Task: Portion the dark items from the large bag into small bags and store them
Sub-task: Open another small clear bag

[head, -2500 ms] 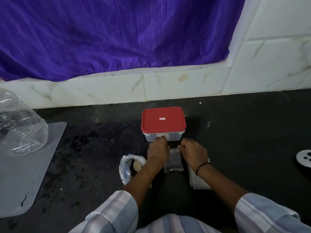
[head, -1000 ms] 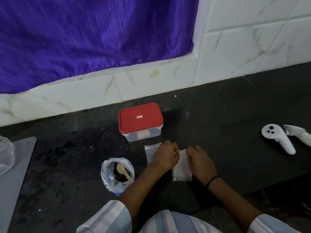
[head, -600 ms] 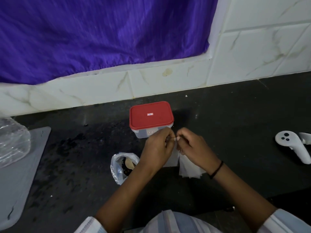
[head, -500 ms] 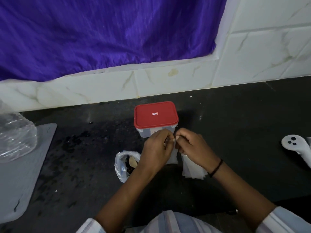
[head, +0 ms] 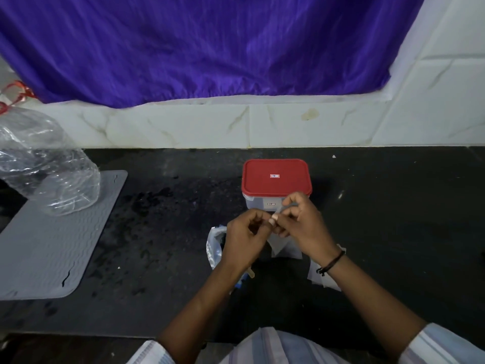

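Note:
My left hand (head: pixel 245 237) and my right hand (head: pixel 304 227) meet above the black counter and both pinch the top edge of a small clear bag (head: pixel 282 246), which hangs empty between them. Behind my left hand lies the large bag (head: pixel 214 246) with dark items inside; a wooden spoon handle (head: pixel 250 273) sticks out under my wrist. More small empty bags (head: pixel 322 278) lie under my right forearm. A clear box with a red lid (head: pixel 275 177) stands shut just beyond my fingers.
A grey ribbed mat (head: pixel 49 237) lies at the left with a crumpled clear plastic bag (head: pixel 44 164) on its far end. A white tiled wall (head: pixel 262 127) and a purple curtain (head: pixel 210 43) close off the back of the counter (head: pixel 393 219).
Both hands have lifted one small bag off the pile and now hold its top edge in front of the red-lidded box. The camera has swung left, so the white controller has left view.

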`<state>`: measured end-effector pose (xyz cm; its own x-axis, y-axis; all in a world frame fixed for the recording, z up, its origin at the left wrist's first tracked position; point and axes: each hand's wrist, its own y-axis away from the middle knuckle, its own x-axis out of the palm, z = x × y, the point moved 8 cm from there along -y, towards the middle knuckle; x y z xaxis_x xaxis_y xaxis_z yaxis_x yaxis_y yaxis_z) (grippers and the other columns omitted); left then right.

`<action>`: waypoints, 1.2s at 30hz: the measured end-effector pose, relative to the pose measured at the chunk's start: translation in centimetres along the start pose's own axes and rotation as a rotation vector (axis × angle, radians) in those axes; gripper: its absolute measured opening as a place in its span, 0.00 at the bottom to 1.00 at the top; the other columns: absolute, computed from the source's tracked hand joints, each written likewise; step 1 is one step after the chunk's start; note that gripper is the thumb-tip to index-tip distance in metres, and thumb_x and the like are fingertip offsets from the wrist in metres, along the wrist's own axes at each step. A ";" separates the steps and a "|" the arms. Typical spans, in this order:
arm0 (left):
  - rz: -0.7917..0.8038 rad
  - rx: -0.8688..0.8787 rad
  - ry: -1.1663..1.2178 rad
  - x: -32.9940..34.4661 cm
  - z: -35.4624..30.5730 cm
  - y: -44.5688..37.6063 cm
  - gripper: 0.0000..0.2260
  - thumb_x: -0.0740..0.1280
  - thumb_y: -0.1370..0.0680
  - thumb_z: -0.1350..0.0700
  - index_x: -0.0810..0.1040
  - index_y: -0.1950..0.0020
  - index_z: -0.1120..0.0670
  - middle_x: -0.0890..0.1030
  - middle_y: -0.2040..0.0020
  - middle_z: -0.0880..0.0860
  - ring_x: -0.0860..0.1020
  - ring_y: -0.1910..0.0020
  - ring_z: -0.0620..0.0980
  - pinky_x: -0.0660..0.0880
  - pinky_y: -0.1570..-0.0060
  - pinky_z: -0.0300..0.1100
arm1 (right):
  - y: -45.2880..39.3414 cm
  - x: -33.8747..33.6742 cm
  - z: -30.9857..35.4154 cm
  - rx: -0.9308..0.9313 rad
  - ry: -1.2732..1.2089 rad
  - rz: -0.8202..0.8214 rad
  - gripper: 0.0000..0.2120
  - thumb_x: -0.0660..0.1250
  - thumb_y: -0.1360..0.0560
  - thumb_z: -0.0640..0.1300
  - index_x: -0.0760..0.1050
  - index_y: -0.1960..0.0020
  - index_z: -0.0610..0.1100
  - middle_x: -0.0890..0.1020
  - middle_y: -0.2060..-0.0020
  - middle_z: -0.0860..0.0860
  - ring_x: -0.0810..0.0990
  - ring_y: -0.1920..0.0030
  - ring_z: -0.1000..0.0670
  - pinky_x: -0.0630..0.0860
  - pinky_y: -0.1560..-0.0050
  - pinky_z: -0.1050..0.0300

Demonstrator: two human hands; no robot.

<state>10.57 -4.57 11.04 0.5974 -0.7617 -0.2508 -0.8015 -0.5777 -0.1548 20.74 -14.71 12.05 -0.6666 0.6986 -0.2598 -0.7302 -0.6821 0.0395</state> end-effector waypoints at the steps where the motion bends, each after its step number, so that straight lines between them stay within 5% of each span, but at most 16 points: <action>1: 0.001 -0.058 0.021 -0.1 0.5 -0.1 0.04 0.69 0.23 0.57 0.83 0.53 0.55 0.86 0.59 0.51 0.85 0.57 0.50 0.82 0.52 0.55 | -0.1 0.2 -0.1 -0.009 -0.007 -0.013 0.11 0.70 0.25 0.36 0.69 0.52 0.48 0.84 0.64 0.46 0.83 0.67 0.49 0.79 0.66 0.57; 7: 0.038 -0.295 0.100 -1.0 1.8 -0.6 0.05 0.71 0.27 0.57 0.82 0.56 0.59 0.84 0.59 0.59 0.83 0.55 0.62 0.83 0.55 0.60 | -0.1 1.3 -0.2 -0.049 -0.034 0.005 0.09 0.68 0.24 0.35 0.70 0.54 0.46 0.83 0.65 0.44 0.83 0.67 0.46 0.79 0.65 0.55; 13: -0.041 -0.375 -0.009 -2.0 2.2 -0.9 0.07 0.67 0.26 0.58 0.79 0.63 0.58 0.82 0.65 0.55 0.81 0.63 0.53 0.83 0.63 0.47 | 0.4 2.2 0.5 -0.109 0.125 0.054 0.09 0.66 0.23 0.34 0.74 0.55 0.48 0.82 0.63 0.49 0.81 0.64 0.53 0.78 0.61 0.57; 16: -0.141 -0.309 -0.174 -3.0 1.4 -0.9 0.07 0.67 0.25 0.55 0.79 0.63 0.52 0.81 0.67 0.49 0.81 0.66 0.48 0.81 0.63 0.45 | 0.7 3.1 2.2 -0.157 0.454 0.130 0.11 0.62 0.22 0.35 0.78 0.48 0.49 0.78 0.60 0.59 0.76 0.63 0.63 0.71 0.63 0.70; 18: -0.173 -0.220 -0.287 -3.0 0.2 -0.6 0.06 0.68 0.24 0.55 0.79 0.61 0.52 0.80 0.67 0.47 0.78 0.68 0.43 0.74 0.66 0.38 | 0.5 3.6 2.2 -0.095 0.579 0.188 0.12 0.59 0.20 0.38 0.78 0.46 0.49 0.77 0.58 0.58 0.73 0.64 0.63 0.66 0.66 0.70; 20: -0.204 -0.114 -0.340 -2.9 -0.9 -0.3 0.06 0.68 0.24 0.56 0.78 0.61 0.52 0.79 0.67 0.46 0.77 0.68 0.42 0.72 0.67 0.36 | 0.1 3.5 2.1 -0.027 0.624 0.175 0.11 0.57 0.19 0.43 0.77 0.55 0.50 0.77 0.62 0.56 0.73 0.66 0.60 0.64 0.67 0.67; 24: -0.203 0.061 -0.263 -2.7 -1.6 0.1 0.04 0.66 0.25 0.56 0.78 0.59 0.53 0.80 0.64 0.46 0.79 0.63 0.46 0.77 0.61 0.46 | -0.5 2.9 2.9 -0.046 0.597 0.075 0.12 0.63 0.21 0.46 0.73 0.63 0.52 0.77 0.69 0.55 0.75 0.69 0.57 0.69 0.67 0.63; 27: -0.130 0.146 -0.137 -2.6 -1.4 0.6 0.09 0.66 0.25 0.51 0.79 0.50 0.55 0.80 0.54 0.48 0.80 0.54 0.48 0.78 0.54 0.46 | -0.7 3.4 2.4 0.032 0.444 0.179 0.09 0.68 0.25 0.39 0.76 0.59 0.52 0.80 0.65 0.54 0.80 0.63 0.55 0.81 0.60 0.55; 31: 0.014 0.202 -0.115 -2.7 -0.6 0.9 0.27 0.72 0.29 0.49 0.73 0.33 0.58 0.76 0.40 0.52 0.76 0.39 0.50 0.73 0.41 0.38 | -0.2 4.7 1.9 0.164 0.126 0.342 0.18 0.65 0.25 0.32 0.78 0.41 0.50 0.81 0.58 0.46 0.82 0.63 0.56 0.80 0.62 0.60; 33: 0.058 0.202 -0.155 -2.6 -0.1 0.9 0.31 0.74 0.31 0.50 0.71 0.31 0.57 0.77 0.39 0.51 0.77 0.39 0.50 0.75 0.41 0.40 | 0.2 5.5 2.4 0.159 0.133 0.440 0.21 0.62 0.24 0.32 0.77 0.39 0.53 0.82 0.59 0.48 0.82 0.65 0.58 0.78 0.62 0.63; 36: 0.086 0.162 -0.141 -2.7 0.4 0.8 0.28 0.75 0.32 0.55 0.73 0.33 0.57 0.81 0.44 0.49 0.81 0.44 0.48 0.78 0.45 0.45 | 0.8 6.8 3.1 0.170 0.207 0.602 0.20 0.59 0.21 0.34 0.79 0.39 0.54 0.83 0.51 0.51 0.83 0.53 0.54 0.82 0.50 0.54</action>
<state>8.31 -2.81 11.22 0.5266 -0.7506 -0.3992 -0.8497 -0.4493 -0.2761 15.18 -9.84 13.36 -0.9357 0.1382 -0.3246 -0.2636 -0.8852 0.3833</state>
